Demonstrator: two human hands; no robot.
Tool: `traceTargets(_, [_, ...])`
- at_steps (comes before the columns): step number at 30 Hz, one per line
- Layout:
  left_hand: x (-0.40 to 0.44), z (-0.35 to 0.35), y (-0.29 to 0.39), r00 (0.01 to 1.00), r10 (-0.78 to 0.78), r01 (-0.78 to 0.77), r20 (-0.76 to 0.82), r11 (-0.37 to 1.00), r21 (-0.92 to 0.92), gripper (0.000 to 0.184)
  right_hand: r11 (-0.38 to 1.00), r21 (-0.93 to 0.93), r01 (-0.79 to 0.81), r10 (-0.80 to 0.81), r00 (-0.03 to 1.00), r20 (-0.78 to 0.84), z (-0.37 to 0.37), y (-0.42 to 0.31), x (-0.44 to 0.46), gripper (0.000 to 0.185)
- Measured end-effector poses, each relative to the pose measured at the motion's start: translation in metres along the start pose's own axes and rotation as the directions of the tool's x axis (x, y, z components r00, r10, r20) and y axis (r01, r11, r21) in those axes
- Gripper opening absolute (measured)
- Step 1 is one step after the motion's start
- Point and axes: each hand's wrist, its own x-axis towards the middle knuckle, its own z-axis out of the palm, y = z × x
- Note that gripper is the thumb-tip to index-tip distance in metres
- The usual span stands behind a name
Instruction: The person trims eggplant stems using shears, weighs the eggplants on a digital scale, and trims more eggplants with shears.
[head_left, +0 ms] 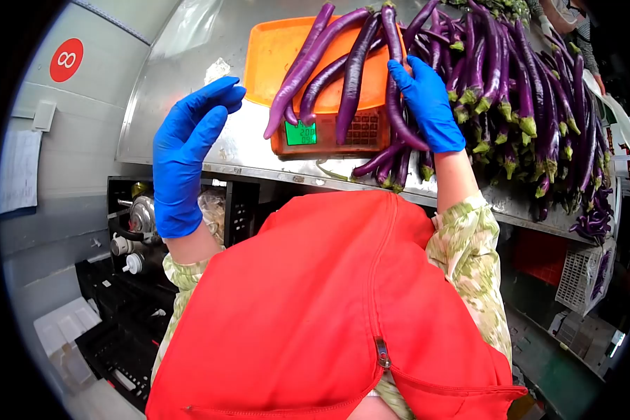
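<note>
My left hand (189, 150), in a blue glove, is raised left of the scale with nothing in it. Its fingers are stretched and lightly bent, the thumb apart. My right hand (429, 101), also blue-gloved, grips a long purple eggplant (397, 115) at the right edge of the orange tray (266, 63); part of the grip is hidden. Several other eggplants (352, 80) lie across this tray, some hanging over its front. Beneath it is a weighing scale (364, 133) with a lit green display (301, 133).
A large heap of eggplants (532, 98) covers the right of the metal table (154, 119), some overhanging its front edge. Under the table are black crates (119, 336), metal equipment (142, 213) and a white basket (584, 276). Another person's sleeve (586, 49) shows at the far right.
</note>
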Motion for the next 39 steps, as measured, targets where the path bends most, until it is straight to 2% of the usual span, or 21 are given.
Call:
traceTargets(3, [-0.001,0.007,0.006,1.000,0.001,-0.001,-0.010,0.999,0.032,0.029,0.997,-0.042,0.071,-0.075,0.992,-0.099,0.001,0.001,-0.009,0.062])
traceTargets(7, [-0.002,0.015,0.010,1.000,0.001,0.000,-0.020,0.998,0.065,0.030,0.996,0.093,-0.008,0.009,1.000,-0.015,0.002,0.011,-0.008,0.061])
traceTargets(10, [-0.001,0.018,0.010,1.000,-0.005,0.005,-0.002,0.997,0.071,0.029,0.984,0.178,-0.013,0.010,1.000,0.019,0.007,0.020,-0.006,0.065])
traceTargets(13, [0.001,0.020,0.010,0.999,-0.023,0.022,0.035,0.999,0.036,0.029,0.963,0.267,0.023,-0.020,1.000,-0.017,0.008,0.018,0.002,0.068])
traceTargets(14, [0.003,0.021,0.010,0.998,-0.023,0.023,0.052,1.000,0.014,0.029,0.936,0.341,-0.082,0.049,0.993,0.103,-0.004,0.015,0.001,0.072])
traceTargets(17, [0.007,0.024,0.007,1.000,0.020,-0.021,0.024,1.000,0.009,0.029,0.833,0.543,-0.108,0.132,0.991,-0.007,-0.019,0.012,0.009,0.065])
traceTargets(19, [0.009,0.022,0.008,1.000,0.005,-0.006,0.027,1.000,0.017,0.029,0.639,0.756,-0.138,0.086,0.990,0.107,-0.035,-0.045,0.000,0.060])
traceTargets(21, [0.009,0.022,0.010,0.999,-0.017,0.016,0.030,0.999,0.039,0.029,0.687,0.711,-0.153,0.032,0.983,0.181,-0.030,-0.086,0.004,0.057])
traceTargets(23, [0.010,0.020,0.010,1.000,-0.003,0.002,0.030,1.000,0.018,0.030,0.831,0.556,0.036,-0.104,0.990,0.093,0.008,-0.096,0.030,0.049])
traceTargets(26, [0.009,0.012,0.009,1.000,0.017,-0.017,0.001,1.000,0.005,0.029,0.974,0.138,0.179,-0.202,0.965,0.169,0.055,-0.082,0.063,0.047])
traceTargets(28, [0.006,0.003,0.005,0.999,0.024,-0.024,-0.029,1.000,0.005,0.029,0.957,-0.163,0.239,-0.186,0.940,0.285,0.056,-0.083,0.063,0.046])
traceTargets(29, [0.006,-0.002,0.003,0.999,0.016,-0.016,-0.034,1.000,-0.006,0.029,0.926,-0.152,0.345,-0.282,0.903,0.325,0.049,-0.080,0.065,0.051])
traceTargets(31, [0.006,-0.010,-0.004,0.999,-0.020,0.018,-0.048,0.999,-0.028,0.029,0.949,0.027,0.313,-0.314,0.943,0.111,0.023,-0.088,0.055,0.044])
traceTargets(33, [0.006,-0.011,-0.002,0.996,-0.025,0.025,-0.087,1.000,-0.005,0.029,0.889,0.396,0.230,-0.275,0.960,0.059,-0.017,-0.103,0.036,0.035])
traceTargets(35, [0.010,-0.013,-0.002,0.995,0.003,0.000,-0.096,0.999,0.032,0.029,0.672,0.602,0.430,-0.342,0.902,-0.263,-0.040,-0.129,0.014,0.032])
traceTargets(37, [0.015,-0.012,-0.001,0.996,0.026,-0.023,-0.088,0.999,0.034,0.029,0.665,0.671,0.327,-0.159,0.940,-0.301,-0.050,-0.141,0.005,0.033])
traceTargets(39, [0.019,-0.007,0.002,0.997,0.037,-0.035,-0.072,0.999,0.032,0.029,0.663,0.703,0.257,-0.103,0.961,-0.255,-0.065,-0.136,-0.001,0.037])
